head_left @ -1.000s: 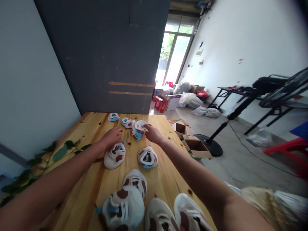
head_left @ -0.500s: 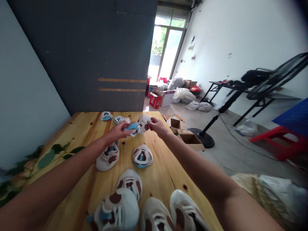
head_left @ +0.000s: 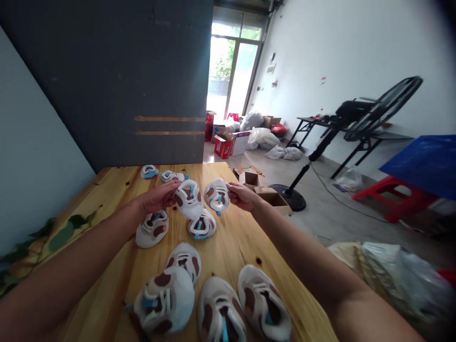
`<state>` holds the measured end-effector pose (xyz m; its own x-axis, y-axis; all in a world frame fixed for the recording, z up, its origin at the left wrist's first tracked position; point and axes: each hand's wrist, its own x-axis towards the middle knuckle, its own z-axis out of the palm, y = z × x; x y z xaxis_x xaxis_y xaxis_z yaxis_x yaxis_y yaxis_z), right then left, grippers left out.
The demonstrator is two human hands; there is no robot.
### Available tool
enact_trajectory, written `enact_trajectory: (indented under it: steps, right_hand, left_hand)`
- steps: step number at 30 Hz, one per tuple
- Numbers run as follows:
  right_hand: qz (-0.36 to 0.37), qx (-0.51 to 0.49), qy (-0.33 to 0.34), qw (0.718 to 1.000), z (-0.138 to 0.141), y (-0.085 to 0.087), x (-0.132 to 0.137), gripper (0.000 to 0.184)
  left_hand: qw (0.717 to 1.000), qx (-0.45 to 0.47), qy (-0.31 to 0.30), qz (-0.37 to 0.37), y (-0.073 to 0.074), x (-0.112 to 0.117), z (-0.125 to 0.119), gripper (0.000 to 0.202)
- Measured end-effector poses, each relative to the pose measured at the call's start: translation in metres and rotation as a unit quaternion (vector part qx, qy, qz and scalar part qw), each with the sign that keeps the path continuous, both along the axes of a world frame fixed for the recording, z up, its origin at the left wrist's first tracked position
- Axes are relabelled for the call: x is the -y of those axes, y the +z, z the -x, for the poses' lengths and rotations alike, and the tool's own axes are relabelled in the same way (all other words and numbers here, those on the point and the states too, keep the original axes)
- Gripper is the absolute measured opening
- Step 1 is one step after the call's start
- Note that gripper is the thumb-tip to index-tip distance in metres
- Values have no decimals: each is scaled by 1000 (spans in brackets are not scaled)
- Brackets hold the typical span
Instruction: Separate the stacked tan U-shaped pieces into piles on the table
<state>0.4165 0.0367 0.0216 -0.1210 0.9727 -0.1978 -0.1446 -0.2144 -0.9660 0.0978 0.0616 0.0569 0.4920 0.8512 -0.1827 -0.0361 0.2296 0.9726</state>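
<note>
Left hand (head_left: 162, 196) grips one shoe (head_left: 189, 203) at its edge; right hand (head_left: 242, 195) grips a second shoe (head_left: 213, 194) beside it, above the worktop (head_left: 249, 242). Edge holds apparently keep both laced tops uncovered.

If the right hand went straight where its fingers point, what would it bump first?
Pushing its held shoe ahead, the right hand would probably meet the raised shoe in the left hand first, though depth is unclear in one view.

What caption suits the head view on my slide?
Left hand holding one shoe, right hand another shoe, over a wooden table.
</note>
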Motion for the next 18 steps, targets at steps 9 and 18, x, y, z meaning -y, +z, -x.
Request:
enact_trajectory:
  steps: [9, 18]
  right_hand:
    - [38, 162, 15, 986, -20, -21, 6, 30]
    - [-94, 382, -38, 918, -18, -46, -4, 6]
  left_hand:
    - [982, -176, 2, -72, -10, -12, -1, 41]
    - [818, -473, 65, -322, -4, -75, 25, 16]
